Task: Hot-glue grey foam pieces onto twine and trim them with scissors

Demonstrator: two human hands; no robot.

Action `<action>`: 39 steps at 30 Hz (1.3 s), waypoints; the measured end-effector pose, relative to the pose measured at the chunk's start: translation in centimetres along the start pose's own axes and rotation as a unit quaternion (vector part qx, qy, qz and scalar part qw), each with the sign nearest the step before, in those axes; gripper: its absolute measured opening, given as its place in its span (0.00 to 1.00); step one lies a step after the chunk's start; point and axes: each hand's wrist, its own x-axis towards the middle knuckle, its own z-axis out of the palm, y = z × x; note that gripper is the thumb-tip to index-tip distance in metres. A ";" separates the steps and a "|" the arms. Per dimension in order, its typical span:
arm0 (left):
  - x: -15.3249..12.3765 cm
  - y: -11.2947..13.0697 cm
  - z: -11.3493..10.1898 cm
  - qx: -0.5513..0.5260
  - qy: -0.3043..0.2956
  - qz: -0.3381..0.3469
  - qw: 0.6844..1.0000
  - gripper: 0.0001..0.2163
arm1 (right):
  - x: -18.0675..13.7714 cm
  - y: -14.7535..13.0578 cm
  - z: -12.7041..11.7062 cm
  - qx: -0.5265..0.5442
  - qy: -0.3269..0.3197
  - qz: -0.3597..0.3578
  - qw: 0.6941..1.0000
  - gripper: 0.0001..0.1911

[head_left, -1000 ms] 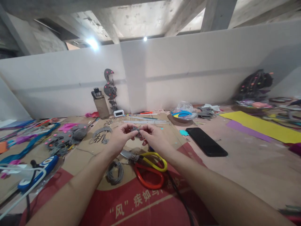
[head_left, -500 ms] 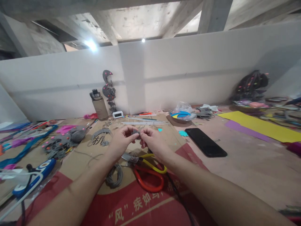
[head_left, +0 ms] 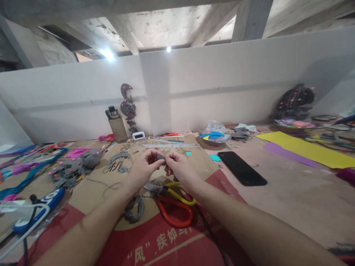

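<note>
My left hand (head_left: pixel 143 168) and my right hand (head_left: pixel 179 166) meet above the cardboard sheet (head_left: pixel 97 188), fingers pinched together on a small grey piece (head_left: pixel 160 158) held between them. Just below the hands lie scissors with one yellow and one red handle (head_left: pixel 173 205). A coil of grey wire (head_left: pixel 134 208) rests to the left of the scissors. A thin grey strand runs across the cardboard towards my left hand.
A black phone (head_left: pixel 242 168) lies to the right. Grey cut-out pieces with pink dots (head_left: pixel 72 166) pile at the left, by a bottle (head_left: pixel 116 123), a ruler (head_left: pixel 169 145), a bowl (head_left: pixel 215 135), and yellow and purple sheets (head_left: pixel 307 149). A white wall closes the back.
Both hands have drawn slightly closer together and a little nearer to me, still pinching the grey piece. The view has shifted a little.
</note>
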 end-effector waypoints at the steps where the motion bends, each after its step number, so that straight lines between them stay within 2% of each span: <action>1: 0.0 0.0 0.0 -0.001 0.001 0.000 1.000 0.10 | 0.0 0.0 0.0 -0.001 0.001 0.003 1.000 0.04; 9: 0.1 -0.3 0.0 -0.019 0.001 -0.005 1.000 0.10 | 0.0 -0.1 -0.1 0.049 0.004 -0.006 0.999 0.05; 17: 0.3 -0.5 -0.3 -0.061 0.035 0.003 0.998 0.11 | -0.2 -0.3 -0.3 0.113 0.018 0.005 0.993 0.09; 24: 0.6 -0.7 -0.5 -0.104 0.067 -0.016 0.992 0.15 | 0.0 0.1 -0.3 0.133 -0.027 -0.004 0.991 0.10; 27: 0.9 -0.8 -0.5 -0.140 0.075 -0.021 0.987 0.16 | -0.3 -0.2 -0.4 0.079 -0.042 -0.015 0.996 0.10; 33: 1.1 -0.4 -0.6 -0.204 0.057 -0.050 0.976 0.18 | -0.4 -0.2 -0.6 -0.111 -0.044 -0.045 0.992 0.14; 37: 1.1 0.0 -0.5 -0.223 0.049 -0.050 0.972 0.21 | 0.2 0.8 -0.8 -0.117 -0.029 -0.099 0.988 0.06; 39: 1.1 0.1 -0.5 -0.217 0.048 -0.050 0.974 0.22 | 0.4 1.1 -0.8 -0.111 -0.018 -0.119 0.986 0.05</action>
